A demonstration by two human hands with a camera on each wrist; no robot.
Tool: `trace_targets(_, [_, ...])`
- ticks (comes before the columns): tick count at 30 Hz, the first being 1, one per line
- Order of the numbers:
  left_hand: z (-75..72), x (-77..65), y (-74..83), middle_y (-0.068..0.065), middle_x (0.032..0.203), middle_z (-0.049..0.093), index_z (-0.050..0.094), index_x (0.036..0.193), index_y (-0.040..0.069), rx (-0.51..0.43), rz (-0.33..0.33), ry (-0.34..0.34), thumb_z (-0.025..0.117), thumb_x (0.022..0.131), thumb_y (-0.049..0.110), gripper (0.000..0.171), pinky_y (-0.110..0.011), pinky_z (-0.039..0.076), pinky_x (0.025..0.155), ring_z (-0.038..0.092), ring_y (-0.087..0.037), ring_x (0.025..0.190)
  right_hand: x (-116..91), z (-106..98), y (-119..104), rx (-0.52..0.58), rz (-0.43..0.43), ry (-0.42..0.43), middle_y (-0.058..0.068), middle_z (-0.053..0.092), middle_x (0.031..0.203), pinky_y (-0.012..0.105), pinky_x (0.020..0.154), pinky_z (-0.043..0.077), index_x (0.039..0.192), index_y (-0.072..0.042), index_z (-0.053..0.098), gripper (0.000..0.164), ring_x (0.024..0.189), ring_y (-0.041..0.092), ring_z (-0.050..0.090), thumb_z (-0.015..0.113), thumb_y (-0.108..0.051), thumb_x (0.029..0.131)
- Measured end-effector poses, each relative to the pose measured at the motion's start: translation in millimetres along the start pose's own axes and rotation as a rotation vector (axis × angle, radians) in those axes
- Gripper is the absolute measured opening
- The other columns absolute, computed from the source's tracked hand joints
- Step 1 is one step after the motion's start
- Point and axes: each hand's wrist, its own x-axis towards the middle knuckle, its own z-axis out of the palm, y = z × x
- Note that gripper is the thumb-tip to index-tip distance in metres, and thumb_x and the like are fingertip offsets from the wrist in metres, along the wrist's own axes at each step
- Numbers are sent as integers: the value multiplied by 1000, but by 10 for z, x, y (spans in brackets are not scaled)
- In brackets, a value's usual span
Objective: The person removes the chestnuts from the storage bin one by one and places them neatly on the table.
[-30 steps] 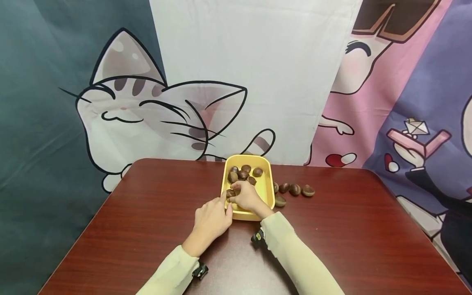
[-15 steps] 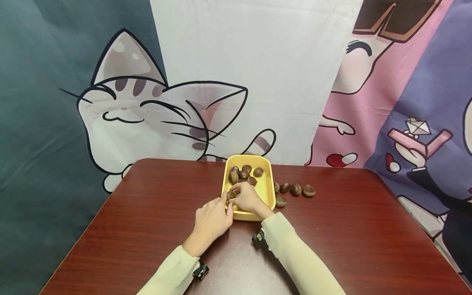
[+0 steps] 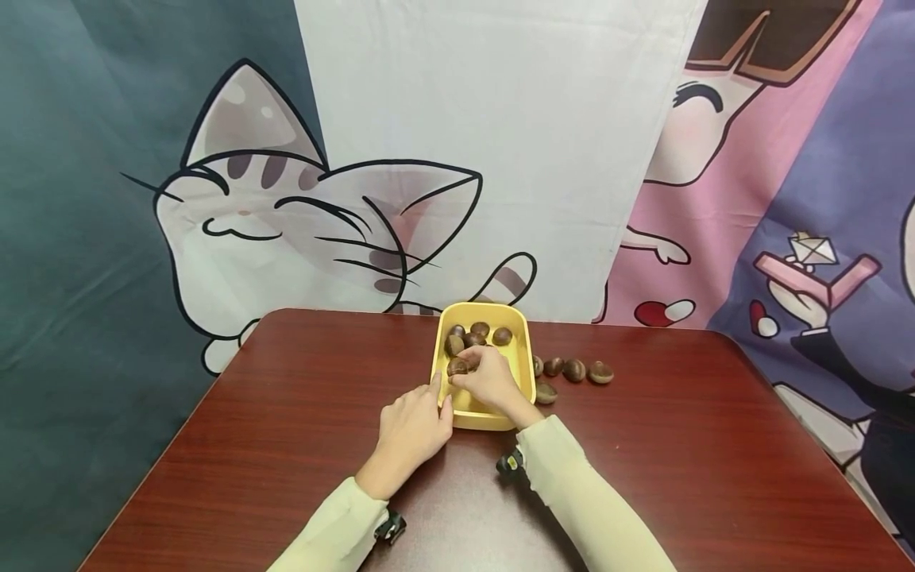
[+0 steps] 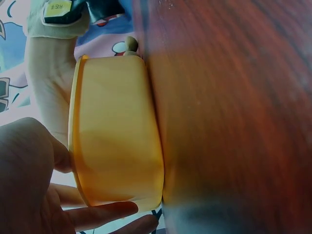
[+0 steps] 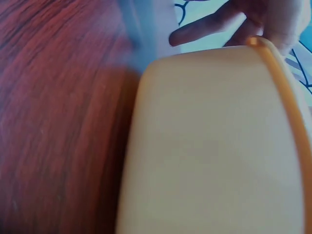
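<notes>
A yellow plastic box stands near the table's far edge with several brown chestnuts in its far part. My left hand holds the box at its near left corner, index finger at the left rim. In the left wrist view the thumb is at the rim of the yellow wall, and other fingers lie along its outside. My right hand reaches in over the near right side and pinches a chestnut between thumb and fingers. The right wrist view shows only the box's outer wall and left-hand fingers.
Several loose chestnuts lie on the dark red wooden table, close to the box's right side; one sits nearer me. Behind the table hangs a printed cloth with cartoon figures.
My right hand has moved slightly away from me and to the right with the chestnut, off the box's left wall. The left hand has stayed at the corner.
</notes>
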Motion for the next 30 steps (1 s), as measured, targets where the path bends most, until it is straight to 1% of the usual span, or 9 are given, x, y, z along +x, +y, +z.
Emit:
trace_targets(6, [-1, -3, -5, -5, 109, 72, 59, 139, 9, 0, -11, -1, 51, 96, 36, 52, -49, 50, 58, 70, -33, 86, -48, -163, -48, -10, -13, 19, 12, 73, 103, 38, 79, 53, 108, -1, 71, 35, 90, 23, 68, 82, -13, 77])
trace_targets(9, [-7, -4, 2, -5, 110, 72, 59, 139, 9, -6, -14, -8, 50, 96, 36, 52, -49, 51, 59, 70, -33, 86, -79, -260, -36, -12, -15, 24, 13, 72, 106, 41, 82, 53, 111, -1, 71, 37, 94, 25, 68, 81, -14, 78])
trace_targets(12, [-13, -2, 7, -5, 111, 72, 58, 140, 9, -13, -14, -16, 51, 97, 36, 52, -48, 51, 58, 70, -32, 86, -116, -355, -10, -31, -4, 44, 12, 72, 107, 42, 84, 53, 111, -2, 72, 37, 94, 25, 68, 81, -16, 77])
trace_targets(14, [-17, -1, 8, -6, 112, 71, 58, 140, 9, -14, -16, -23, 51, 97, 36, 52, -48, 50, 58, 70, -32, 86, -141, -413, 7, -46, 4, 59, 11, 72, 106, 41, 83, 53, 111, -3, 73, 37, 94, 24, 69, 81, -17, 77])
trace_targets(17, [-21, 1, 10, -6, 112, 71, 57, 141, 9, -14, -18, -29, 50, 97, 37, 52, -48, 50, 58, 70, -32, 85, -184, -493, 21, -39, 14, 71, 12, 73, 105, 39, 81, 54, 111, -4, 73, 37, 92, 24, 70, 81, -16, 77])
trace_targets(20, [-18, -1, 10, -6, 112, 71, 57, 141, 9, -13, -18, -30, 50, 97, 37, 52, -48, 50, 58, 70, -32, 86, -223, -563, 34, -22, 14, 71, 15, 73, 103, 38, 76, 56, 111, -3, 73, 37, 88, 25, 70, 80, -15, 77])
trace_targets(24, [-13, -6, 5, -6, 112, 71, 57, 141, 9, -19, -16, -23, 50, 97, 37, 52, -49, 51, 59, 70, -33, 87, -266, -648, 80, -32, 15, 70, 15, 73, 102, 36, 73, 56, 109, -3, 73, 35, 87, 24, 70, 80, -16, 78])
trace_targets(30, [-8, -6, 0, -6, 110, 72, 58, 140, 9, -16, -9, -12, 51, 97, 36, 51, -48, 51, 58, 70, -32, 85, -324, -779, 182, -44, 31, 78, 14, 73, 101, 37, 76, 55, 111, -2, 72, 35, 89, 24, 68, 79, -16, 79])
